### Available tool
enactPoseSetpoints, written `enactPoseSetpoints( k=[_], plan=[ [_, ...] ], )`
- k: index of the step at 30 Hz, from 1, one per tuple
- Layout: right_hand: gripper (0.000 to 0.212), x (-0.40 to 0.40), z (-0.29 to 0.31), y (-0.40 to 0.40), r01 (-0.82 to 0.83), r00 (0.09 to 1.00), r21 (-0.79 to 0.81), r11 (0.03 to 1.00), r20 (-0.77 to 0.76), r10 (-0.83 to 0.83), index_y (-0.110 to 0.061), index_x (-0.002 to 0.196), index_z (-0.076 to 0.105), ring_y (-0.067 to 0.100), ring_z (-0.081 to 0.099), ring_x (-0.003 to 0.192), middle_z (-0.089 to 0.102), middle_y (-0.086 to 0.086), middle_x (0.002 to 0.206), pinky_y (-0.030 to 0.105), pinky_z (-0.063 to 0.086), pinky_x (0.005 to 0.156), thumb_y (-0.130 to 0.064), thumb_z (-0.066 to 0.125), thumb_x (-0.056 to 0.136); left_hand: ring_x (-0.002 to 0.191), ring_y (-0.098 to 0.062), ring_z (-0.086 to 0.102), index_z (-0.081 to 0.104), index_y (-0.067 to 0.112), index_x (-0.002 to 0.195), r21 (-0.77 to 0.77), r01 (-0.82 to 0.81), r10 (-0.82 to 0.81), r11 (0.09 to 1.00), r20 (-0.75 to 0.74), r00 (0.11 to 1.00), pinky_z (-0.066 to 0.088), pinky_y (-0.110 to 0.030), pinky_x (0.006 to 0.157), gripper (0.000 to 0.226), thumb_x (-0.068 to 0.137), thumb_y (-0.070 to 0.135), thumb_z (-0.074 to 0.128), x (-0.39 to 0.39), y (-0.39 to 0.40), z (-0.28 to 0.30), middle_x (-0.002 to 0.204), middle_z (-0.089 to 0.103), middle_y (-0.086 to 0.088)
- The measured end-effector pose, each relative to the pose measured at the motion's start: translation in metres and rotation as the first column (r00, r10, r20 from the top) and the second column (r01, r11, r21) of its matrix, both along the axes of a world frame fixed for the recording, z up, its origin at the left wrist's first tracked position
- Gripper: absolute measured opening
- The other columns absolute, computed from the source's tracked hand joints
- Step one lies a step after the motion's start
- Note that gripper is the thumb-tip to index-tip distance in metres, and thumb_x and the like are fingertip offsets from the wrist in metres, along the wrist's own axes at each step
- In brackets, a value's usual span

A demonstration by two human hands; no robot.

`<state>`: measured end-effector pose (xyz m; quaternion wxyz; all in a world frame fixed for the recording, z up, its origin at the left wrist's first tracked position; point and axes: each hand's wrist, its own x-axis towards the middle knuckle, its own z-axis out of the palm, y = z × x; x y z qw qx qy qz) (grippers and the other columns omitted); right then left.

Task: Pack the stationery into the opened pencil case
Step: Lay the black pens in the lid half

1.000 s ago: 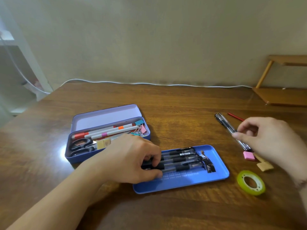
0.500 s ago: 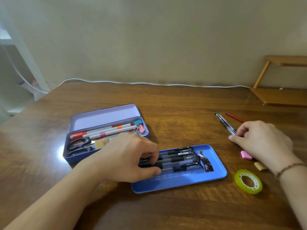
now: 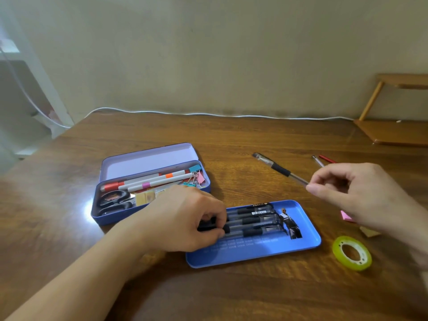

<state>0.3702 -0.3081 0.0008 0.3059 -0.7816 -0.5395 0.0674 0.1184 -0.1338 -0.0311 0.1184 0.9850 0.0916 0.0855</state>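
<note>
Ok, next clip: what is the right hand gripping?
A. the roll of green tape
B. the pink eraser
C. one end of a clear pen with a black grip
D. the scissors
C: the right hand pinches the near end of the clear pen, which is pointing away toward the case.

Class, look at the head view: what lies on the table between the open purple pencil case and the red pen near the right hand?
In the head view, one black-grip pen, held at its tip by the right hand, lies between the pencil case and the red pen.
</note>
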Motion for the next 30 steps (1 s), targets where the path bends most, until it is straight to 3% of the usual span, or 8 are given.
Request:
enactPoseSetpoints(
  k=[3, 7, 12, 15, 18, 20, 25, 30],
  plan=[
    [0.009, -0.01, 0.007, -0.007, -0.254, 0.955, -0.007, 0.967, -0.161, 0.249, -0.038, 0.075, 0.072, 0.01, 0.06, 0.061, 0.066, -0.007, 0.065, 0.018, 0.047, 0.051, -0.044, 0.07, 0.068, 0.068, 0.0, 0.056, 0.06, 0.037, 0.082, -0.005, 0.002, -0.002, 1.0, -0.005, 1.0, 0.047, -0.02, 0.058, 0.01, 0.082, 0.046, 0.063, -0.001, 0.001, 0.0, 0.075, 0.062, 0.018],
    [0.021, -0.022, -0.009, -0.001, -0.382, 0.913, -0.149, 0.912, 0.095, 0.398, -0.039, 0.076, 0.069, 0.01, 0.06, 0.066, 0.063, -0.012, 0.068, 0.03, 0.048, 0.058, -0.059, 0.064, 0.076, 0.061, -0.002, 0.052, 0.059, 0.036, 0.084, -0.028, -0.04, 0.041, 0.999, 0.029, 0.999, 0.039, -0.016, 0.053, 0.007, 0.085, 0.04, 0.064, -0.003, 0.005, 0.003, 0.065, 0.057, 0.015],
    [0.024, -0.035, -0.025, 0.008, -0.4, 0.878, -0.13, 0.907, 0.23, 0.42, -0.039, 0.077, 0.066, -0.002, 0.055, 0.066, 0.054, -0.024, 0.062, 0.029, 0.049, 0.055, -0.061, 0.057, 0.076, 0.055, -0.005, 0.046, 0.059, 0.034, 0.086, -0.126, -0.122, 0.143, 0.984, 0.17, 0.975, 0.028, -0.012, 0.052, 0.011, 0.089, 0.025, 0.064, -0.006, 0.014, 0.005, 0.056, 0.044, 0.014],
    [0.024, -0.043, -0.031, 0.012, -0.416, 0.864, -0.135, 0.899, 0.251, 0.437, -0.039, 0.079, 0.068, -0.006, 0.053, 0.065, 0.053, -0.026, 0.063, 0.026, 0.048, 0.054, -0.06, 0.057, 0.077, 0.056, -0.006, 0.046, 0.062, 0.034, 0.088, -0.086, -0.077, 0.085, 0.993, 0.103, 0.991, 0.033, -0.018, 0.051, 0.005, 0.087, 0.032, 0.066, -0.006, 0.013, 0.004, 0.057, 0.046, 0.013],
    [0.029, -0.047, -0.035, 0.015, -0.405, 0.86, -0.127, 0.906, 0.285, 0.424, -0.036, 0.08, 0.071, -0.007, 0.052, 0.065, 0.055, -0.028, 0.065, 0.021, 0.046, 0.054, -0.061, 0.055, 0.076, 0.058, -0.012, 0.048, 0.06, 0.036, 0.089, -0.082, -0.008, 0.009, 0.997, 0.012, 1.0, 0.043, -0.03, 0.052, 0.016, 0.081, 0.048, 0.067, -0.007, 0.01, 0.005, 0.06, 0.05, 0.008],
    [0.028, -0.051, -0.036, 0.016, -0.387, 0.869, -0.098, 0.917, 0.292, 0.398, -0.036, 0.079, 0.07, -0.01, 0.047, 0.061, 0.046, -0.032, 0.059, 0.018, 0.042, 0.053, -0.06, 0.057, 0.074, 0.06, -0.013, 0.05, 0.058, 0.038, 0.087, -0.084, 0.012, -0.015, 0.996, -0.029, 0.999, 0.045, -0.036, 0.055, 0.022, 0.076, 0.054, 0.067, -0.008, 0.008, 0.007, 0.063, 0.053, 0.007],
    [0.027, -0.058, -0.04, 0.016, -0.337, 0.885, -0.1, 0.936, 0.306, 0.351, -0.036, 0.08, 0.063, 0.002, 0.052, 0.058, 0.049, -0.018, 0.054, 0.021, 0.041, 0.05, -0.061, 0.058, 0.07, 0.067, -0.01, 0.056, 0.055, 0.041, 0.086, -0.03, 0.014, -0.017, 0.999, -0.097, 0.995, 0.048, -0.033, 0.059, 0.025, 0.072, 0.059, 0.067, -0.008, 0.005, 0.009, 0.072, 0.06, 0.011],
    [0.03, -0.057, -0.033, 0.014, -0.341, 0.895, -0.157, 0.927, 0.246, 0.371, -0.039, 0.087, 0.065, 0.001, 0.057, 0.064, 0.057, -0.018, 0.061, 0.025, 0.048, 0.056, -0.064, 0.059, 0.071, 0.068, -0.009, 0.056, 0.057, 0.039, 0.087, -0.034, 0.01, -0.013, 0.999, -0.103, 0.995, 0.048, -0.03, 0.058, 0.025, 0.073, 0.057, 0.067, -0.008, 0.005, 0.01, 0.071, 0.06, 0.011]
  ],
)
